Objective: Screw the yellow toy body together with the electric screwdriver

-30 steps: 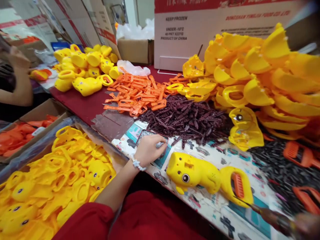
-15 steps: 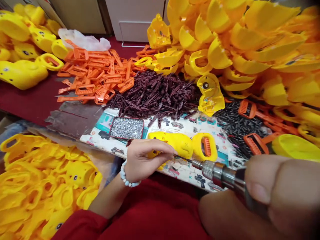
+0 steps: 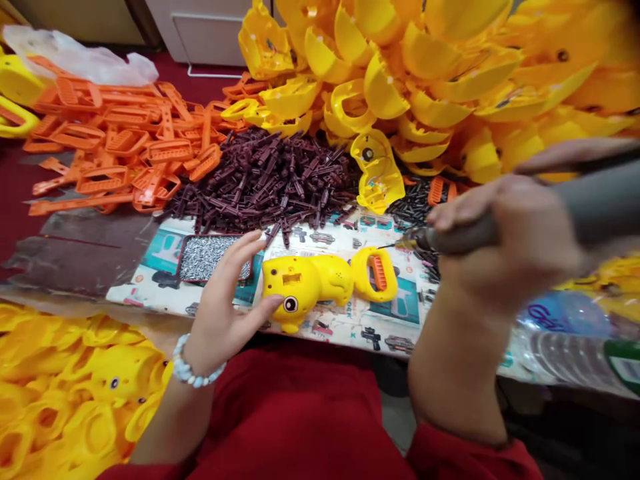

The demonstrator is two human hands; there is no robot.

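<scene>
A yellow duck-like toy point(image 3: 310, 283) lies on the printed card, with an orange insert in its loop handle. My left hand point(image 3: 225, 303) is open at its head end, fingers spread and thumb at the toy's eye; whether the thumb presses on it I cannot tell. Wrapped round a power screwdriver point(image 3: 595, 200), my right hand point(image 3: 525, 247) is raised to the right of the toy. The driver's thin bit points left, its tip appearing just over the top of the loop handle. Beside my left fingers sits a shallow tray of small silver screws point(image 3: 207, 257).
Behind the toy lie heaps of dark maroon plastic parts point(image 3: 270, 180), orange handle pieces point(image 3: 125, 143) and yellow half shells point(image 3: 430, 73). More yellow shells point(image 3: 75, 393) fill the lower left. A clear plastic bottle point(image 3: 565, 333) lies at the right.
The screwdriver has lifted off the toy's side and swung up and right. My left hand has opened from its pinch and moved left. The toy now lies with its eye showing.
</scene>
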